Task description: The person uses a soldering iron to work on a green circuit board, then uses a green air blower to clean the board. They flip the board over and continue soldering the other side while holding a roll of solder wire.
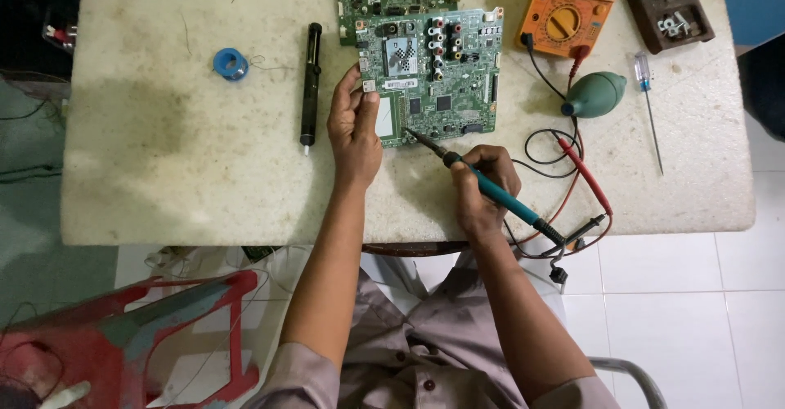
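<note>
Soldering is shown near the tabletop's (163,180) front edge: a green rectangular circuit board (433,82) is steadied by the left hand (353,123) pinching its left edge, while a teal-handled soldering iron (482,186) is gripped pen-like in the right hand (482,184), tip on the board's front edge.

Both my forearms reach forward, bare below rolled grey sleeves, elbows bent and drawn in near my torso. My left hand (354,127) stands on its edge, back of the hand turned leftward, fingers (350,90) curled forward with the thumb pressed in opposite them in a pinch. My right hand (484,184) lies lower and nearer to me, knuckles up, fingers folded into a pen-style grip, wrist slightly bent inward.
</note>
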